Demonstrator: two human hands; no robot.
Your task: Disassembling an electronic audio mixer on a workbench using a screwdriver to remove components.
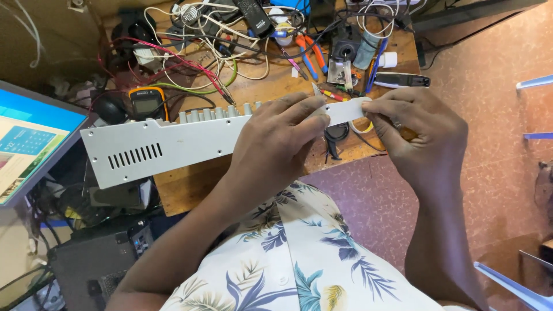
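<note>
Left hand (pixel 276 144) clamps grey vented chassis panel (pixel 167 147) mid-length; right hand (pixel 417 135) pinches panel end. Recommend level, firm support, knobs (pixel 216 113) unloaded.

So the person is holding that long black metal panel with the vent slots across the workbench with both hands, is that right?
Not quite: the long metal panel is light grey, almost white, not black. The head view shows it. The rest holds: it has vent slots, it lies across the wooden workbench, and both the left hand and the right hand hold it.

A blue-lit rectangular screen (pixel 29 141) stands tilted at far left.
</note>
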